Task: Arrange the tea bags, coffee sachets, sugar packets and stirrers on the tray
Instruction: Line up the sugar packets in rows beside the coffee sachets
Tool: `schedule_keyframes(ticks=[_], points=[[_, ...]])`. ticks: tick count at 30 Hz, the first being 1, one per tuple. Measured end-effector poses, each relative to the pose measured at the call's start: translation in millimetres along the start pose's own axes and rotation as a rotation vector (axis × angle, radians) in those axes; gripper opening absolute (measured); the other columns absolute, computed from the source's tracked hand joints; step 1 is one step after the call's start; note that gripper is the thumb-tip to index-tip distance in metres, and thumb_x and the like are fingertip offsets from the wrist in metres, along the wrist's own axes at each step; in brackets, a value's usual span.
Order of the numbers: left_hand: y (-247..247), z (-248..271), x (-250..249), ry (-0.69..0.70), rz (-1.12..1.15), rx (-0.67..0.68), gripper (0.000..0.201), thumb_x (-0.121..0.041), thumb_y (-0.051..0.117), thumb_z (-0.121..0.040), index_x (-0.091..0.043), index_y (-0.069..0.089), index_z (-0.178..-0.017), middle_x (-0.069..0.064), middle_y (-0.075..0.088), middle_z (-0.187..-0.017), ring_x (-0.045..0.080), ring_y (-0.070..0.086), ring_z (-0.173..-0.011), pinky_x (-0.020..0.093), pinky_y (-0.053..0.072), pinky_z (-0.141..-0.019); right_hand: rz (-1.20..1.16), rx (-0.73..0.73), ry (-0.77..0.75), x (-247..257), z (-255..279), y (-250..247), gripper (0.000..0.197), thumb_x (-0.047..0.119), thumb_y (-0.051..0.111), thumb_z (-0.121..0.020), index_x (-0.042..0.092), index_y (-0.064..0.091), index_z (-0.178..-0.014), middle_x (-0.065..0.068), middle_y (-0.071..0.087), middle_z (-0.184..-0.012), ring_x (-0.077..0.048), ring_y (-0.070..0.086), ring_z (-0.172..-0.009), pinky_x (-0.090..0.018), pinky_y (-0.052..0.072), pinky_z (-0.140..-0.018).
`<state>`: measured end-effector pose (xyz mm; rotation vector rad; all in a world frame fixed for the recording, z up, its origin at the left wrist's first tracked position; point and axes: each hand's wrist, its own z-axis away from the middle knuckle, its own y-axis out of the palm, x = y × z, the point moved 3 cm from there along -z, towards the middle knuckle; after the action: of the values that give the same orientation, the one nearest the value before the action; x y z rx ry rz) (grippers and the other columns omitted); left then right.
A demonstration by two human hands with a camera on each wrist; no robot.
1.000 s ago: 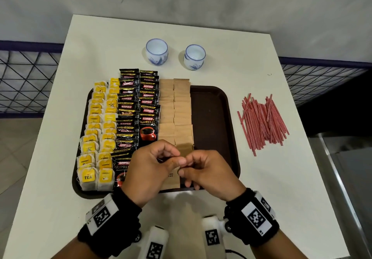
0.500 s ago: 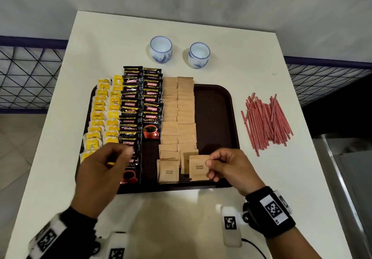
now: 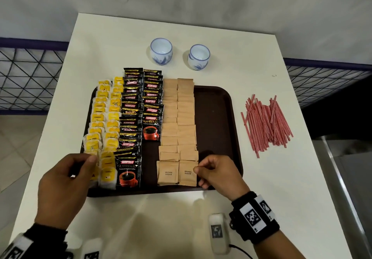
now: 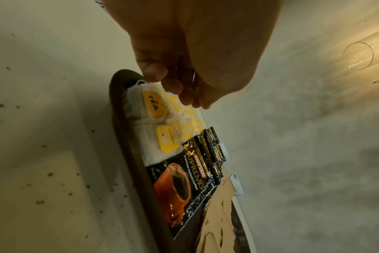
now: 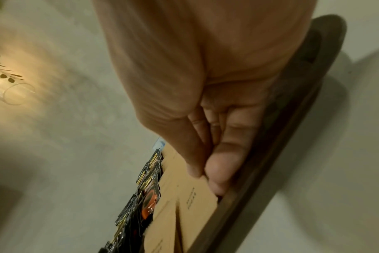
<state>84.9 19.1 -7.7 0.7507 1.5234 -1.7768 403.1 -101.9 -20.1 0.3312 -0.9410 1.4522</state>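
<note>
- Tray point(image 3: 217, 105) sat mid-desk and held three kinds of packet, each in two overlapping columns running from far edge to near edge.
- Tea bags point(image 3: 104, 125) filled the tray's left side, coffee sachets point(image 3: 130, 121) sat just beside them, and sugar packets point(image 3: 178, 117) took the centre. The right strip of the tray was bare.
- Stirrers point(image 3: 265, 123) lay in a loose pile on the desk near its right edge, well apart from the tray.
- My right hand point(image 3: 218, 175) pinched the right edge of the nearest sugar packet point(image 3: 187, 173) between thumb and forefinger, at the tray's near edge.
- My left hand point(image 3: 64, 182) hovered over the tray's near-left corner, fingers curled above the tea bags. I couldn't tell if it gripped one.
- Two cups point(image 3: 161, 51) stood upright on the desk beyond the tray's far edge. I could see nothing in them.
</note>
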Motion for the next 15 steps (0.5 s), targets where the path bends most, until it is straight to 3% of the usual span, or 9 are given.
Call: schedule_keyframes(ticks=[2, 5, 7, 9, 10, 13, 15], points=[[1.8, 0.3, 3.2, -0.008, -0.005, 0.004, 0.011, -0.028, 0.065, -0.094, -0.028, 0.065, -0.083, -0.001, 0.07, -0.084, 0.024, 0.063, -0.08, -0.003, 0.036, -0.06, 0.048, -0.077, -0.031, 2.8, -0.8, -11.6, 0.009, 0.019, 0.076, -0.086, 0.013, 0.069, -0.085, -0.004, 0.072, -0.068, -0.016, 0.068, -0.055, -0.031, 0.056, -0.054], [-0.3, -0.4, 5.1, -0.016, 0.015, 0.007, 0.009, -0.029, 0.064, -0.094, -0.025, 0.069, -0.088, 0.002, 0.07, -0.085, 0.026, 0.064, -0.081, -0.002, 0.037, -0.06, 0.045, -0.411, -0.101, 7.8, -9.1, -68.5, 0.022, 0.033, 0.082, -0.078, 0.018, 0.069, -0.089, 0.001, 0.071, -0.081, -0.019, 0.069, -0.076, -0.031, 0.054, -0.071], [-3.8, -1.9, 7.1, -0.012, 0.011, 0.006, 0.011, -0.032, 0.063, -0.095, -0.025, 0.07, -0.09, 0.002, 0.071, -0.087, 0.022, 0.064, -0.079, -0.001, 0.037, -0.06, 0.107, -0.616, -0.071, 10.9, -18.4, -123.0, 0.053, 0.054, 0.08, -0.074, 0.015, 0.066, -0.106, -0.004, 0.069, -0.099, -0.023, 0.066, -0.093, -0.034, 0.053, -0.085], [-7.1, -3.6, 9.9, 0.015, 0.017, -0.011, 0.01, -0.035, 0.062, -0.095, -0.033, 0.067, -0.086, -0.003, 0.072, -0.087, 0.015, 0.062, -0.075, -0.001, 0.037, -0.06, 0.21, -0.716, 0.043, 12.8, -33.1, -170.7, 0.088, 0.076, 0.069, -0.068, 0.011, 0.057, -0.126, -0.012, 0.06, -0.124, -0.03, 0.059, -0.112, -0.044, 0.049, -0.099], [-8.1, -3.2, 9.8, 0.027, 0.021, -0.017, 0.009, -0.04, 0.062, -0.094, -0.038, 0.066, -0.086, -0.005, 0.071, -0.086, 0.015, 0.062, -0.074, 0.001, 0.039, -0.061, 0.257, -0.746, 0.098, 13.7, -41.8, -188.0, 0.095, 0.08, 0.065, -0.067, 0.012, 0.053, -0.131, -0.016, 0.052, -0.133, -0.035, 0.052, -0.121, -0.047, 0.045, -0.104], [-6.2, 0.3, 6.2, 0.071, 0.021, 0.021, 0.019, -0.067, 0.059, -0.085, -0.048, 0.063, -0.087, -0.008, 0.07, -0.087, 0.013, 0.064, -0.076, 0.019, 0.049, -0.061, 0.42, -0.784, 0.054, 21.8, -71.6, -205.6, 0.077, 0.065, 0.067, -0.079, 0.017, 0.05, -0.137, -0.02, 0.037, -0.144, -0.04, 0.032, -0.135, -0.054, 0.037, -0.107], [1.5, 5.2, -13.3, 0.096, -0.004, 0.06, 0.016, -0.064, 0.059, -0.085, -0.048, 0.062, -0.084, -0.008, 0.07, -0.087, 0.005, 0.063, -0.081, 0.022, 0.05, -0.056, 0.523, -0.733, -0.087, 28.6, -90.7, -202.9, 0.062, 0.053, 0.068, -0.085, 0.022, 0.053, -0.137, -0.015, 0.036, -0.144, -0.038, 0.028, -0.136, -0.057, 0.037, -0.107]])
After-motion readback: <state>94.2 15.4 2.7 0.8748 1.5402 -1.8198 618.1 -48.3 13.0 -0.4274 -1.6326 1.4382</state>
